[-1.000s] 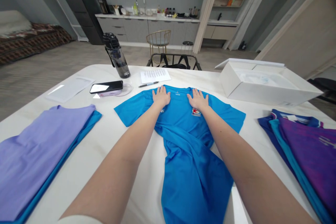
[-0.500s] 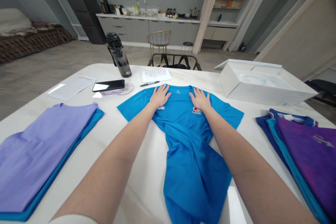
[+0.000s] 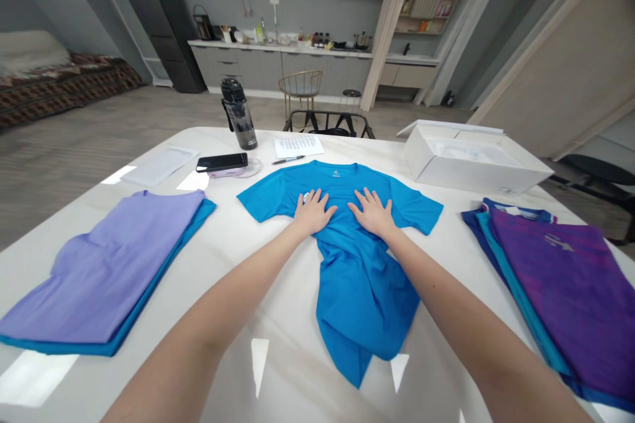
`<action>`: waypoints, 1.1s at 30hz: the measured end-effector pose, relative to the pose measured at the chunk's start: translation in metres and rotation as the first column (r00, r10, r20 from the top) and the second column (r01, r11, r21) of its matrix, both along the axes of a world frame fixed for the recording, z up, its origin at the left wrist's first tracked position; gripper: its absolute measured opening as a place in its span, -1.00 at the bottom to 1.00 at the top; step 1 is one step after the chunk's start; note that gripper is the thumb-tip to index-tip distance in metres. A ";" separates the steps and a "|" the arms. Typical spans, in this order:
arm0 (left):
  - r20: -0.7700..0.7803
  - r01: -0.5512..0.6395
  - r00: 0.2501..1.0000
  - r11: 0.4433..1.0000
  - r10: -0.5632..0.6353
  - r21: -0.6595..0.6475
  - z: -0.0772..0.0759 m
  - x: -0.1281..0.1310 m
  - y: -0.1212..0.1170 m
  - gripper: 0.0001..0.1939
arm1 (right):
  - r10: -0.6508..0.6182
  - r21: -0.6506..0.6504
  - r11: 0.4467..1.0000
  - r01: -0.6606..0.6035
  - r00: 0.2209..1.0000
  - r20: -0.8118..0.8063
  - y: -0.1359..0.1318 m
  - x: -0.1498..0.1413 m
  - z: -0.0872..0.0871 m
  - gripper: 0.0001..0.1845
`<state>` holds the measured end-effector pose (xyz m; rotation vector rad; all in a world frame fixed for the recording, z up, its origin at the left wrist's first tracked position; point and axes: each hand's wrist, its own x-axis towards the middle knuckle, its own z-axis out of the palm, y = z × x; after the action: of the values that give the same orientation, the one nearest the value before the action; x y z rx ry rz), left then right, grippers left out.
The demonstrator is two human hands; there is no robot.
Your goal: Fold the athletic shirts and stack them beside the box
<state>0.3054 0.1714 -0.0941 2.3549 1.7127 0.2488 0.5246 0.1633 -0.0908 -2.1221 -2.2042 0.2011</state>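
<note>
A blue short-sleeved T-shirt (image 3: 367,291) lies on the white table, collar at the far side and sleeves spread out. Its lower part is bunched and twisted toward me. My left hand (image 3: 313,213) rests flat on the left chest, fingers spread, partly covering a white print. On the right chest my right hand (image 3: 373,213) also presses flat with fingers apart, and the print there is hidden beneath it. Neither hand grips the cloth.
Folded shirts lie to the left, a lavender shirt (image 3: 124,258) on top, and to the right under a purple shirt (image 3: 555,277). Behind stand a water bottle (image 3: 242,120), a phone (image 3: 221,162), a pen (image 3: 288,160), a paper sheet (image 3: 299,147) and an open white box (image 3: 476,162).
Both hands have slid down from near the shoulders to the chest, toward me. The shirt's middle is more wrinkled under them. The camera view has tilted up and back a little.
</note>
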 end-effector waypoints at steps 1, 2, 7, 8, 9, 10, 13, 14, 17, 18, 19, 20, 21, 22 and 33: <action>0.006 0.002 1.000 1.000 -0.002 -0.002 -0.002 0.001 -0.005 -0.27 | 0.012 -0.003 1.000 -0.012 1.000 -0.002 -0.009 0.000 0.000 -0.21; 0.011 0.005 1.000 1.000 -0.005 0.005 -0.004 0.001 -0.009 -0.26 | 0.022 -0.004 1.000 -0.022 1.000 -0.003 -0.017 0.000 0.000 -0.22; 0.026 -0.022 0.999 0.999 0.021 0.046 -0.007 -0.002 -0.014 -0.29 | 0.027 0.003 1.000 -0.027 1.000 0.007 -0.054 0.013 0.001 -0.26; 0.027 -0.027 0.999 0.998 0.026 0.051 -0.006 -0.002 -0.015 -0.29 | 0.034 0.003 0.999 -0.034 0.999 0.007 -0.062 0.015 0.002 -0.26; 0.025 -0.028 0.999 0.998 0.027 0.054 -0.006 -0.002 -0.015 -0.30 | 0.047 0.005 0.999 -0.047 0.999 0.006 -0.069 0.016 0.003 -0.26; 0.021 -0.028 0.999 0.998 0.027 0.055 -0.005 -0.001 -0.016 -0.31 | 0.063 0.012 0.998 -0.063 0.998 0.004 -0.077 0.017 0.004 -0.26; -0.004 -0.026 1.000 0.997 0.027 0.073 -0.003 0.001 -0.020 -0.34 | 0.111 0.041 0.993 -0.110 0.994 -0.022 -0.101 0.016 0.008 -0.27; -0.017 -0.026 0.999 0.995 0.027 0.097 -0.003 0.001 -0.022 -0.36 | 0.121 0.065 0.991 -0.118 0.992 -0.037 -0.109 0.014 0.010 -0.30; -0.060 0.005 0.998 0.975 0.008 0.223 0.002 0.004 -0.030 -0.43 | 0.132 0.145 0.982 -0.119 0.987 -0.087 -0.135 0.011 0.018 -0.41; -0.077 0.031 0.997 0.964 -0.011 0.264 0.004 0.005 -0.034 -0.45 | 0.126 0.160 0.981 -0.109 0.987 -0.096 -0.143 0.011 0.021 -0.43; -0.096 0.063 0.995 0.954 -0.036 0.293 0.007 0.007 -0.037 -0.48 | 0.112 0.165 0.982 -0.094 0.989 -0.099 -0.151 0.011 0.023 -0.45; -0.117 0.101 0.991 0.947 -0.068 0.305 0.010 0.008 -0.041 -0.51 | 0.091 0.160 0.984 -0.075 0.991 -0.096 -0.159 0.012 0.025 -0.47; -0.135 0.138 0.986 0.943 -0.100 0.304 0.013 0.010 -0.046 -0.54 | 0.067 0.152 0.987 -0.053 0.994 -0.088 -0.165 0.012 0.025 -0.49; -0.143 0.169 0.981 0.940 -0.131 0.297 0.015 0.013 -0.050 -0.56 | 0.041 0.144 0.989 -0.030 0.996 -0.078 -0.171 0.013 0.025 -0.51; 0.232 0.483 0.818 0.848 -0.526 0.219 0.025 0.032 -0.153 -0.34 | 0.007 0.124 0.992 0.014 0.985 -0.171 -0.205 -0.001 0.038 -0.72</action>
<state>0.3378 0.0183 -0.0693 2.6213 0.9176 0.6023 0.5238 -0.0418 -0.0524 -1.9641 -2.0595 0.2298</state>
